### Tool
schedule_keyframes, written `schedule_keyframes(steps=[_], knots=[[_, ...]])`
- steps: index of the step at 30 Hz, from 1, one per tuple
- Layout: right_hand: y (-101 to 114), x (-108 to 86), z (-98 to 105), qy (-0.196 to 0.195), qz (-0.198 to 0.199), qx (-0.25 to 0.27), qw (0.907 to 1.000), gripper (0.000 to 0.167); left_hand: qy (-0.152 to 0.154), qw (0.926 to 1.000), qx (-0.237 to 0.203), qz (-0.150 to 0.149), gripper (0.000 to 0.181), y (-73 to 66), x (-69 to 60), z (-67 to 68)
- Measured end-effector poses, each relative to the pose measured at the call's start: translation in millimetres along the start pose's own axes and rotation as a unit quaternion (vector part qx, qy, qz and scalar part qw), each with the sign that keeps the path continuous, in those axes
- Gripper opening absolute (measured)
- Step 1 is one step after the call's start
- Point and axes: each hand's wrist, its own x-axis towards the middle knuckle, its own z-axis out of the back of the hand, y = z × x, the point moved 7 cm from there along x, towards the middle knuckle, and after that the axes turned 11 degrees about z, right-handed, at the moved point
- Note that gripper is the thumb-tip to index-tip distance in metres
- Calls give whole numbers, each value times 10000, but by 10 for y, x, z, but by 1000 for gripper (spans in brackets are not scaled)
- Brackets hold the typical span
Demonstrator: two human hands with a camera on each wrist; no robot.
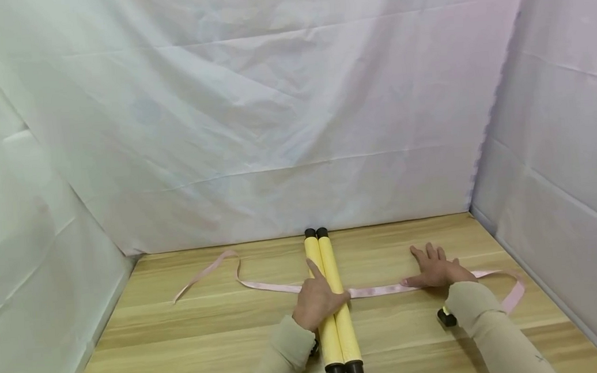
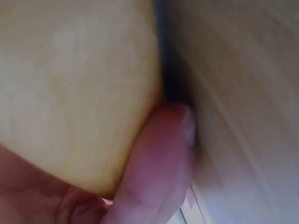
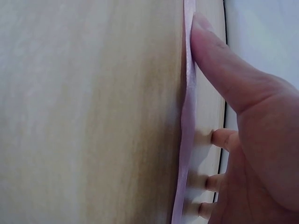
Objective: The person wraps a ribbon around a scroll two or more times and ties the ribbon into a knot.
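Observation:
Two long yellow rolls (image 1: 341, 322) with dark end knobs, much like scrolls, lie side by side on the wooden table. My left hand (image 1: 318, 300) grips them about midway, thumb on the right side and index finger stretched along the top. The left wrist view shows my thumb (image 2: 156, 158) against a roll (image 2: 70, 88); the other fingertips are hidden there. A pink ribbon (image 1: 376, 291) runs crosswise beneath the rolls. To the right, my right hand (image 1: 434, 272) rests with spread fingers, its thumb touching the ribbon (image 3: 188, 112) and its fingertips on the table.
The ribbon's left end (image 1: 201, 276) curves loosely over the wooden table (image 1: 210, 343), and its right end (image 1: 514, 295) loops beside my right sleeve. White cloth (image 1: 272, 107) hangs behind and on both sides. The rolls' far knobs reach close to the back cloth.

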Motion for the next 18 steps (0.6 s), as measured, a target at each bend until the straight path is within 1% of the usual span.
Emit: schedule_keyframes(steps=[4, 9, 12, 15, 18], knots=[[-26, 13, -11, -63, -12, 0, 10000, 130, -328, 9984, 464, -64, 121, -21, 1, -10], [-37, 33, -31, -162, 13, 12, 9999, 135, -656, 9923, 1046, -107, 117, -28, -1, -2], [-9, 5, -14, -144, 16, 35, 9999, 134, -750, 9894, 1235, -115, 117, -31, -17, 9], [50, -44, 22, -109, 87, 25, 9999, 128, -833, 9872, 1355, -106, 116, -31, -30, 16], [87, -97, 50, -130, 139, 99, 9998, 122, -770, 9878, 1350, -70, 116, -33, -36, 10]])
